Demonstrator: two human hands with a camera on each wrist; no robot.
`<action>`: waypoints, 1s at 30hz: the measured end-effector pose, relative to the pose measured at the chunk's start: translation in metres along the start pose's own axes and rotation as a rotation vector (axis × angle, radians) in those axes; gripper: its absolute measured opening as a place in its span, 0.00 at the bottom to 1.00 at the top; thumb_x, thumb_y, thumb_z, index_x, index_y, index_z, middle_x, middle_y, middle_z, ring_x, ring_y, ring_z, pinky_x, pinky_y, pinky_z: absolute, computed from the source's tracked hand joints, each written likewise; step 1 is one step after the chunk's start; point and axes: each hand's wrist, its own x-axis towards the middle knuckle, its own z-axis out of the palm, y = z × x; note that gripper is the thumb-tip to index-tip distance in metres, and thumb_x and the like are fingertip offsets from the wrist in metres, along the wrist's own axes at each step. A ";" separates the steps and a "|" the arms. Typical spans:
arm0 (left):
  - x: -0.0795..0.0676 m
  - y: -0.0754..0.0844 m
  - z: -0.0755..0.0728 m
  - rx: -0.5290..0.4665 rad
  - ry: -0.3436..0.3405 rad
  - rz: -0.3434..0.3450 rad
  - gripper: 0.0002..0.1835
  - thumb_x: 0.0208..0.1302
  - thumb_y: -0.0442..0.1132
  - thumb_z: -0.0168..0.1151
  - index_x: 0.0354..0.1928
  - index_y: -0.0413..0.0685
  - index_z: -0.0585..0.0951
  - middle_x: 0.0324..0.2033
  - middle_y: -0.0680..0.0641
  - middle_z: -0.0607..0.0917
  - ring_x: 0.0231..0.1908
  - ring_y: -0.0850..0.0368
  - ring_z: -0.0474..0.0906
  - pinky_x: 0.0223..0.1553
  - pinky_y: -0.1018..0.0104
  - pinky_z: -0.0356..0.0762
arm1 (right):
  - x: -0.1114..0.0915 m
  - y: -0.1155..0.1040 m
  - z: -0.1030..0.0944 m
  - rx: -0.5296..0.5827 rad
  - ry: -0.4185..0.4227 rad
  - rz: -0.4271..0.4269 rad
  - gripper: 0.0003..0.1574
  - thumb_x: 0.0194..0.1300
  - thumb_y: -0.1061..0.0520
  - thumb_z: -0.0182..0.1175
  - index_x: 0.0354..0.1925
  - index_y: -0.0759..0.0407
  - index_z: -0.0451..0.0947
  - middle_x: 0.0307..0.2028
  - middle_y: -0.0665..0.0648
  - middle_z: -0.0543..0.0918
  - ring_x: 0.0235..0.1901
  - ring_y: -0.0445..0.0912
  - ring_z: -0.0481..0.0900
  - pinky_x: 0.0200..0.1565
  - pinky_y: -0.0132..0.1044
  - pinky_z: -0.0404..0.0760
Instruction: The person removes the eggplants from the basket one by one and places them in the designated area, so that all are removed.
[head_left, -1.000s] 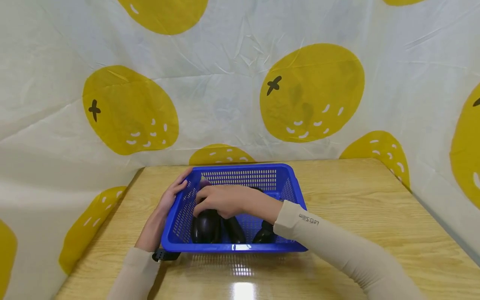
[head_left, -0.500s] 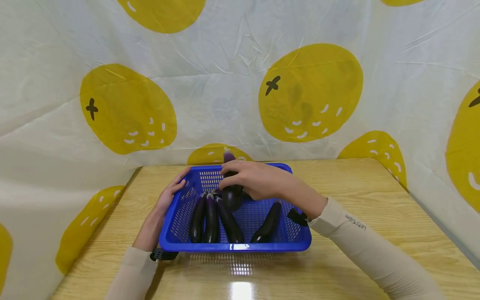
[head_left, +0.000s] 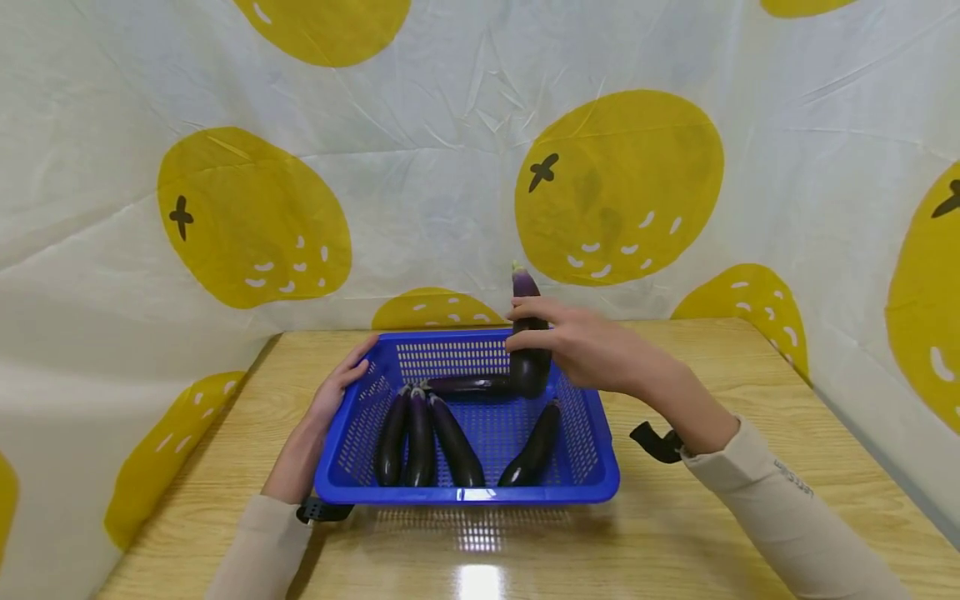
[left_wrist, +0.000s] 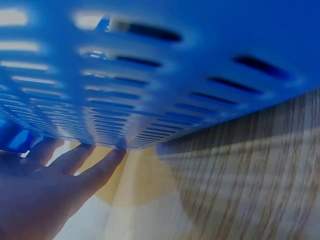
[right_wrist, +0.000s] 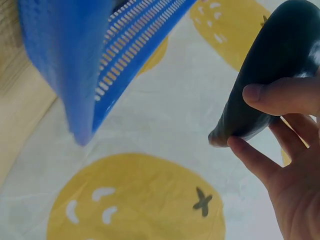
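A glossy dark eggplant [head_left: 531,367], its paler stem end up, stands upright in my right hand [head_left: 592,346] above the basket's back right part. In the right wrist view the thumb and fingers [right_wrist: 252,157] grip its body from both sides. My left hand [head_left: 341,392] rests against the left side of the blue plastic basket [head_left: 480,495]. The left wrist view has its fairly straight fingers [left_wrist: 102,170] touching the slotted outer wall. Inside lie three eggplants [head_left: 422,442] side by side at the left, one eggplant [head_left: 468,385] along the back, and one slanted eggplant [head_left: 532,450] at the right.
The basket stands on a wood-grain table [head_left: 720,375], which extends to its right and in front. A white sheet [head_left: 435,192] printed with yellow fruit hangs behind and at the sides. Black straps [head_left: 656,442] circle both wrists.
My right hand has lifted an eggplant from the basket's left part and carried it rightward and up. The eggplants lying in the basket have come into view. My left hand stays at the basket.
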 end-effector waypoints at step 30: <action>0.000 -0.001 -0.002 -0.032 -0.022 0.029 0.31 0.86 0.47 0.35 0.84 0.61 0.45 0.84 0.45 0.46 0.67 0.60 0.70 0.58 0.70 0.78 | -0.131 0.068 0.041 0.064 -0.045 0.451 0.38 0.45 0.84 0.65 0.52 0.57 0.82 0.58 0.67 0.83 0.59 0.70 0.79 0.53 0.64 0.81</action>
